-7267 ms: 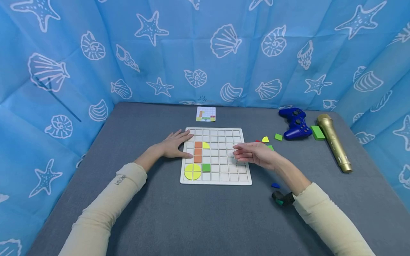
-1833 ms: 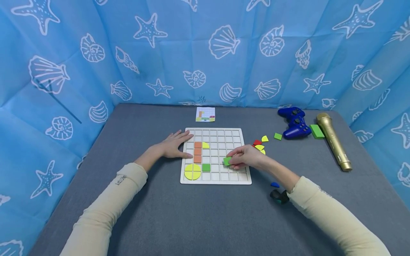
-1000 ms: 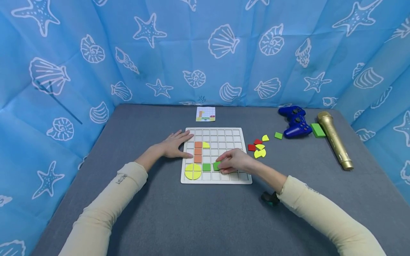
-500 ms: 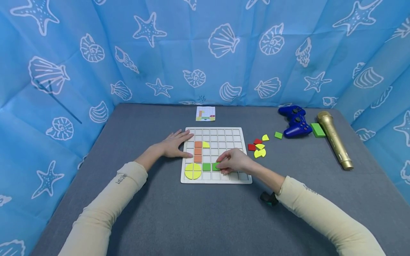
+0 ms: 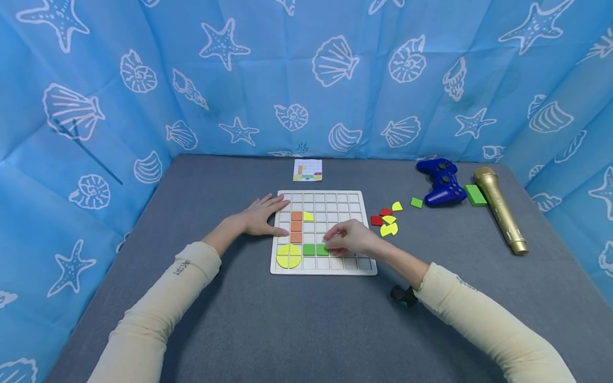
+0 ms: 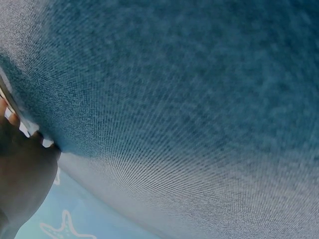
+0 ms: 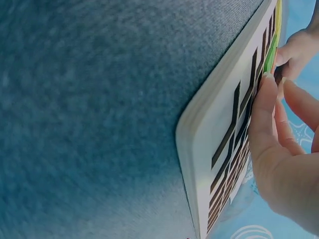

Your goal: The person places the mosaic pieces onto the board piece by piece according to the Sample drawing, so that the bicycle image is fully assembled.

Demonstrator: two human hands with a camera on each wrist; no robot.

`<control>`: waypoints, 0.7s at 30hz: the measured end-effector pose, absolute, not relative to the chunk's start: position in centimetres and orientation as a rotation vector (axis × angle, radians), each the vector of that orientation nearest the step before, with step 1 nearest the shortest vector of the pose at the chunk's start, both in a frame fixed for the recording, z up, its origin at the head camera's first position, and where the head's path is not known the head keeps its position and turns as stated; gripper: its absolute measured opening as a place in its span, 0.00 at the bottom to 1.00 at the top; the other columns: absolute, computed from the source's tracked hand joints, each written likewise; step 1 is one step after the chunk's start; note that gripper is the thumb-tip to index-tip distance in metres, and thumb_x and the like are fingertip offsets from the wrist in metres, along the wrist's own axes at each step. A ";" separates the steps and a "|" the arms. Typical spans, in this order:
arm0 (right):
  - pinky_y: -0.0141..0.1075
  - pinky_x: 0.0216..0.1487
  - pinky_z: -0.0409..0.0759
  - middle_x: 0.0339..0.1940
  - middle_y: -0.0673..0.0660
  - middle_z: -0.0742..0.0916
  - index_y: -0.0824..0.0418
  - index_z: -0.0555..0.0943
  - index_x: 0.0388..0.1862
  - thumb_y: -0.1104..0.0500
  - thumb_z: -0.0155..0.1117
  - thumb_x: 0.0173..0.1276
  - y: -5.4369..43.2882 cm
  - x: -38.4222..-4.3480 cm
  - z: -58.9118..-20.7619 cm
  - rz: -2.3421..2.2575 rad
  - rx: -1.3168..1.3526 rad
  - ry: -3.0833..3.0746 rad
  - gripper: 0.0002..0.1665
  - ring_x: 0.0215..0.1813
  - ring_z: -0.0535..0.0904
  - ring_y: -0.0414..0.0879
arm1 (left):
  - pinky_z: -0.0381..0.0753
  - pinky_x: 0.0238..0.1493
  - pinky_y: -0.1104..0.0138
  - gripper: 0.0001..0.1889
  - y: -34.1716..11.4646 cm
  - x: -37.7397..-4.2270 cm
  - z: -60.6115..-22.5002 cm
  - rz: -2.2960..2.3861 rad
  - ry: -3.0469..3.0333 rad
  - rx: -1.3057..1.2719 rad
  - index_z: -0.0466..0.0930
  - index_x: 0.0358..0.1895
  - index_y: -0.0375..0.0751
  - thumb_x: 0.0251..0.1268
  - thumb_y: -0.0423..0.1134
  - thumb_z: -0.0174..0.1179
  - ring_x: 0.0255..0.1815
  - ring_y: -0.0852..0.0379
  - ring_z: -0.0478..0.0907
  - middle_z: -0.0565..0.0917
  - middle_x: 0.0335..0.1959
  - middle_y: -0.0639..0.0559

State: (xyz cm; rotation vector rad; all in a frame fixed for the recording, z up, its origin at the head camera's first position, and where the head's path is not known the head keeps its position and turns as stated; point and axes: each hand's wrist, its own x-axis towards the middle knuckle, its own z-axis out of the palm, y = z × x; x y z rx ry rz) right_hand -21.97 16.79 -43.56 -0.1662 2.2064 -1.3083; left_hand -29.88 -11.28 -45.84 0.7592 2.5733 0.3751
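Observation:
A white grid board [image 5: 340,268] lies on the table, its cells framed by raised lines. My left hand [image 5: 261,217] rests spread on the board's left edge, holding nothing. My right hand [image 5: 351,238] is over the lower right part of the board, thumb and fingertips right at the edge of a green square tile [image 5: 322,249], slightly parted in the right wrist view. That tile lies flat in its cell beside another green square [image 5: 308,250]. Orange squares [image 5: 296,227] form a column, with a yellow quarter-circle [image 5: 308,216] by its top. Yellow quarters [image 5: 288,256] make a circle at lower left.
Right of the board lie loose red tiles [image 5: 377,220], yellow quarter-circles [image 5: 389,229] and a green square [image 5: 416,202]. Farther right are a blue game controller [image 5: 445,189], a green block [image 5: 475,196] and a gold microphone [image 5: 502,210]. A printed pattern card [image 5: 307,170] lies behind the board.
My right hand has brought a green tile leftward from the right-hand pile, laid it beside the other green square, and let it go. The left hand has stayed put.

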 end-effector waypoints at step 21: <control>0.39 0.50 0.80 0.47 0.64 0.84 0.71 0.74 0.59 0.59 0.57 0.73 19.7 -22.8 -43.0 -1.513 -0.141 1.968 0.22 0.45 0.81 0.50 | 0.33 0.71 0.49 0.50 -11.4 -30.0 -46.1 0.385 2.576 0.783 0.43 0.78 0.54 0.57 0.69 0.56 0.76 0.46 0.31 0.39 0.78 0.54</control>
